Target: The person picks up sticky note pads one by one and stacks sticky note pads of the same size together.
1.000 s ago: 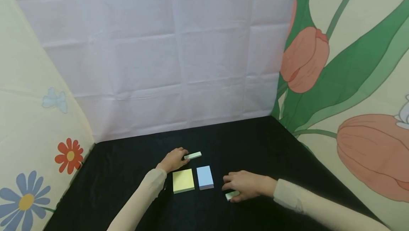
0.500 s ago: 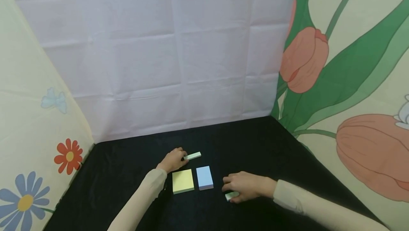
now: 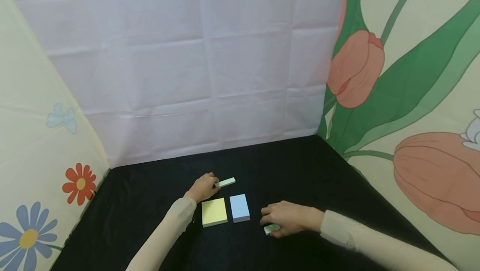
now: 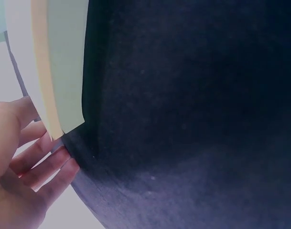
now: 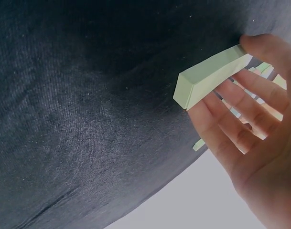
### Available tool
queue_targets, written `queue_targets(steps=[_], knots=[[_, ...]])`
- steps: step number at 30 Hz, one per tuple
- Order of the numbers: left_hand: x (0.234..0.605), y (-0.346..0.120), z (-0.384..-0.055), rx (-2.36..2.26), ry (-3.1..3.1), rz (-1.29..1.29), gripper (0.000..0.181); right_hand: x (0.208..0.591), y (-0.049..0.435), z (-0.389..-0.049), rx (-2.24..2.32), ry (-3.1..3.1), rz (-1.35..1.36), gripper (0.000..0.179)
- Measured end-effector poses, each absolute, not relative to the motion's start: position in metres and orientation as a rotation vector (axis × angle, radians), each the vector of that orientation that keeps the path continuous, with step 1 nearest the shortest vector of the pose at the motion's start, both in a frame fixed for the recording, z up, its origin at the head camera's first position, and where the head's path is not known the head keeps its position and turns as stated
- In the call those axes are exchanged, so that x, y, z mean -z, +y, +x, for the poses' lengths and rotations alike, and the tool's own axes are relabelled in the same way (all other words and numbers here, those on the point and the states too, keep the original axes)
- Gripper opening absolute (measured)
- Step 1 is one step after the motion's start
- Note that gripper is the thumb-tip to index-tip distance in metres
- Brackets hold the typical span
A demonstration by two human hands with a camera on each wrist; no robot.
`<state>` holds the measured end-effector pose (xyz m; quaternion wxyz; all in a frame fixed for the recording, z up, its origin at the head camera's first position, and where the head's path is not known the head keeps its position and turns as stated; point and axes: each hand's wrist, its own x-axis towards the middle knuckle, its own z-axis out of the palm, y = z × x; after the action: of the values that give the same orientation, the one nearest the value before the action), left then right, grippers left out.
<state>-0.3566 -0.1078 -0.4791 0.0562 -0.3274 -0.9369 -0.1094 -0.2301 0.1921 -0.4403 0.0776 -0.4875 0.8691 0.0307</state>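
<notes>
In the head view my left hand (image 3: 203, 187) is at the left end of a narrow pale green sticky-note pad (image 3: 226, 182), thumb and fingers on either side of it. In the left wrist view, a thick paper pad (image 4: 66, 62) overlaps the fingers of that hand. My right hand (image 3: 288, 217) pinches a second narrow pale green sticky-note pad (image 5: 210, 74) by its ends, between thumb and a fingertip, low over the black cloth. Between the hands lie a square yellow sticky-note pad (image 3: 214, 212), nearer the left hand, and a blue rectangular pad (image 3: 239, 207).
Black cloth (image 3: 262, 167) covers the table. A creased white sheet (image 3: 168, 63) hangs behind it. Printed flower hangings stand on both sides, with daisies (image 3: 28, 237) at the left and tulips (image 3: 356, 69) at the right.
</notes>
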Motion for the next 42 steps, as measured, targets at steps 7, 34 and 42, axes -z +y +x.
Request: queue_targets(steps=[7,34,42], knots=[[0.4758,-0.1079,-0.3535,0.345,-2.81,-1.015,0.016,0.4402,0.1911,-0.2287,-0.097,2.609,-1.469,0.032],[0.4796,-0.1078,-0.3577,0.315,-2.767,-1.017,0.014,0.4418,0.1877,-0.2293,-0.082,2.597,-1.482,0.022],[0.4785,-0.1074,-0.3561,0.333,-2.761,-1.006,0.013,0.4406,0.1866,-0.2275,-0.096,2.619,-1.539,0.02]])
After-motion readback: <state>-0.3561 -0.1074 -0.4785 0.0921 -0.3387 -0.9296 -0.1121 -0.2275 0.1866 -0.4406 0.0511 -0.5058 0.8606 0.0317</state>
